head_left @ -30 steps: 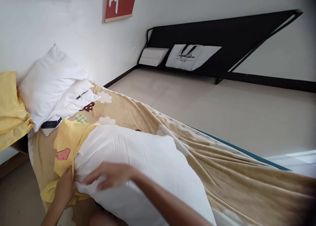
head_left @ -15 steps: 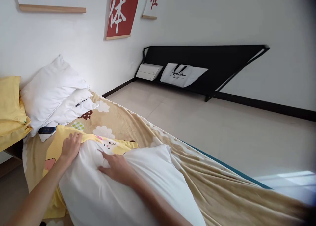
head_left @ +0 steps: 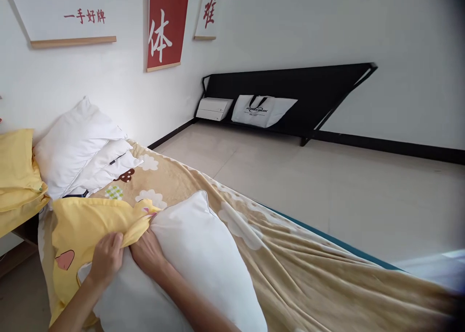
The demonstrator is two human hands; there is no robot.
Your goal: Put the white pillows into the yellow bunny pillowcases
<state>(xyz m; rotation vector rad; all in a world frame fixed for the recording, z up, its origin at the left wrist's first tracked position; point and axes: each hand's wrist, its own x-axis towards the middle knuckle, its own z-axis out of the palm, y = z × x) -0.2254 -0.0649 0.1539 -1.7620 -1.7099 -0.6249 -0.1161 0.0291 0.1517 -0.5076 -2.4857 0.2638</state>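
Note:
A white pillow lies across the near part of the bed. Its far end meets a yellow pillowcase with a cartoon print, spread flat beyond it. My left hand is closed, pinching the edge of the pillowcase opening. Just right of it, my right hand presses into the white pillow, at the mouth of the case. The fingertips of that hand are hidden under the yellow fabric, so what they grip does not show.
A tan patterned blanket covers the bed. Several white pillows are piled at the far left, beside yellow bedding. A black folding cot leans at the wall, holding a white bag and a white box.
My right hand has moved left and forward from the pillow's top to under the pillowcase edge. The white pillow has shifted left, and the case edge has folded toward its end.

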